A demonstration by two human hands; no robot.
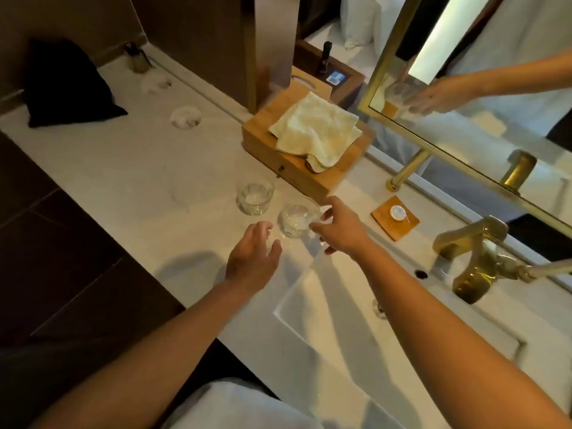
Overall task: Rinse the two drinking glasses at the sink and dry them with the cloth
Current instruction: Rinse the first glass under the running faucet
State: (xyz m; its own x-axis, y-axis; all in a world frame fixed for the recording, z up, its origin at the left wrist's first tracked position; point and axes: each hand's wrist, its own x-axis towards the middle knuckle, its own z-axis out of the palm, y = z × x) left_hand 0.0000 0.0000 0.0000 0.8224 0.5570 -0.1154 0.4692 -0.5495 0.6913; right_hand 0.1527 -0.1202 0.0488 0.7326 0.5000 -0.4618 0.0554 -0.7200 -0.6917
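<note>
On the pale worktop (130, 168) left of the sink (325, 308), the near glass (296, 218) stands upright in the right hand (339, 226), the far glass (254, 198) just beyond the open, empty left hand (253, 253).

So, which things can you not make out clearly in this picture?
- Head view: right hand covers the near glass's right side, so its grip is uncertain.
- Whether either glass holds water: clear glass, too blurred.
- Faucet: its right part is cut off by the frame edge.
- Small round item on the wooden coaster: too small to identify.
</note>
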